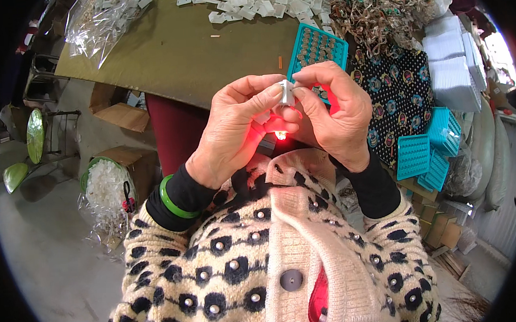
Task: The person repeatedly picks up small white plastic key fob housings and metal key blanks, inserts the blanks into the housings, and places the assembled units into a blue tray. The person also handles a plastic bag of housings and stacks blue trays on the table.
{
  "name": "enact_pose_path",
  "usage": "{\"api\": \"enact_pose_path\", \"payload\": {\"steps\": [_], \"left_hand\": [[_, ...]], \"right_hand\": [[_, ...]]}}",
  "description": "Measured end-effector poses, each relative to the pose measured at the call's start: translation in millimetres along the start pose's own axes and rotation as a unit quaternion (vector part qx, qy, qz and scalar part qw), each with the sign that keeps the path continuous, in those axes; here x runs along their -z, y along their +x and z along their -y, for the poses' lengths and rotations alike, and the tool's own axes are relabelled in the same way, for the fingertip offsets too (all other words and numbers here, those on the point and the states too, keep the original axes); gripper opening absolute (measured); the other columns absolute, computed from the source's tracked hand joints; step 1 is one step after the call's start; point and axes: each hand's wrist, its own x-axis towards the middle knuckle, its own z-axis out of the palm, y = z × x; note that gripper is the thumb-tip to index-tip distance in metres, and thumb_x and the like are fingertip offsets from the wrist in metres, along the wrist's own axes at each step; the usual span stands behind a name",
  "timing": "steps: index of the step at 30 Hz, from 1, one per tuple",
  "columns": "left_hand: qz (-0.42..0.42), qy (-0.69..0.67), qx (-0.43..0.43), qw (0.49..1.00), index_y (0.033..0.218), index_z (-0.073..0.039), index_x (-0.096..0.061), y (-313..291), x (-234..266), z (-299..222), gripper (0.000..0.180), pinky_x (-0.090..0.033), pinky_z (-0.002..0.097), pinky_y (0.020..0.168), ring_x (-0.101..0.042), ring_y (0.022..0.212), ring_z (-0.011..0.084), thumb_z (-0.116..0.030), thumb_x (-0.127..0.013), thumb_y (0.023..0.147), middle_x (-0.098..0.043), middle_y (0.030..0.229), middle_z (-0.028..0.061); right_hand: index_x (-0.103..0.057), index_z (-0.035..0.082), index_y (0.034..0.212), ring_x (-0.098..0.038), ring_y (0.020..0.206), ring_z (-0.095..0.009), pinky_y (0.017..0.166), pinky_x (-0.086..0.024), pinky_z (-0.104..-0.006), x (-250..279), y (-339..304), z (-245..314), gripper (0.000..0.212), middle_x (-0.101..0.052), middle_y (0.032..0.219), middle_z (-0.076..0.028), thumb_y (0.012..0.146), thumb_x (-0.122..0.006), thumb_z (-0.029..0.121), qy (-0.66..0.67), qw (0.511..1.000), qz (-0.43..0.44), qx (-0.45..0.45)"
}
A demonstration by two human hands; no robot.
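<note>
Between the thumb and fingers of my left hand point(235, 124) is a small white plastic housing point(287, 94), held upright. My right hand point(337, 107) meets its right edge with thumb and forefinger pinched together; whatever lies in that pinch is too small to make out. Another pale piece point(263, 117) shows within my curled left fingers. Below both hands a small red light point(280, 135) glows and tints the fingers. Just beyond them, a teal tray point(338, 50) carries rows of small round metallic parts, partly covered by my right hand.
White plastic housings point(261, 2) lie heaped at the table's far side, near a tangle of stripped-looking strands point(378, 9). A clear bag point(102, 23) sits far left. Teal trays point(412, 156) and white stacks point(451, 63) stand right. A bag of translucent pieces point(105, 189) is lower left.
</note>
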Motion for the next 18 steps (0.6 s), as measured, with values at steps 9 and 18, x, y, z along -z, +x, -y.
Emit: {"api": "enact_pose_path", "payload": {"steps": [9,18], "left_hand": [[-0.010,0.037,0.017,0.999,0.113,0.002,-0.064,3,-6,11,0.022,-0.062,0.0338,0.068,-0.068,0.075,0.0172,-0.011,-0.064,0.096,-0.069,0.092,0.0105],[-0.006,0.031,0.026,0.999,0.112,0.002,-0.064,4,-1,14,0.020,-0.060,0.0325,0.065,-0.068,0.073,0.0168,-0.010,-0.063,0.096,-0.069,0.090,0.0095]], "right_hand": [[-0.059,0.001,0.087,-0.062,0.068,-0.024,0.061,-0.050,-0.0328,11,-9,-10,0.012,-0.061,0.079,-0.010,0.080,-0.061,-0.008,-0.001,1.000,0.019,0.019],[-0.058,0.002,0.085,-0.061,0.068,-0.028,0.060,-0.050,-0.0343,21,-7,-15,0.012,-0.060,0.080,-0.011,0.078,-0.060,-0.008,0.013,0.997,0.074,0.006]]}}
